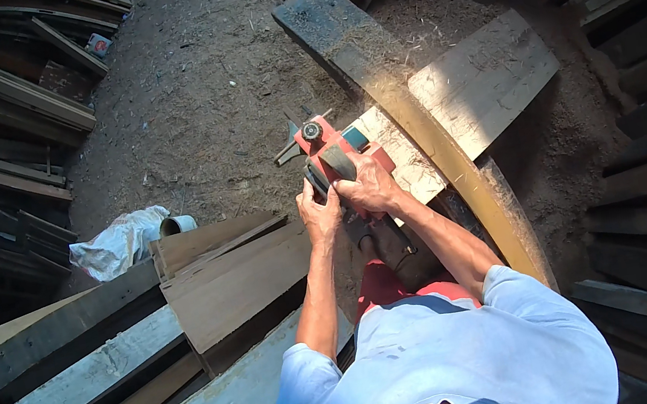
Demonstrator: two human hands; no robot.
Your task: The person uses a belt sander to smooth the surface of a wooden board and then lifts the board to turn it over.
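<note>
The ground [182, 88] is littered with wood shavings [588, 129], thickly spread at the right. A long plank [442, 151] is carried crosswise by a pale board [497, 80], itself dotted with shavings. At the upper left, boards [27, 90] are piled.

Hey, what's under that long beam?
A pale board shows on both sides of the beam; the strip directly beneath is covered, so I can't tell whether they touch.

Red power planer [332, 140], black round knob [312, 130] foremost, gripped by left hand [322, 215] and right hand [372, 186].
</note>
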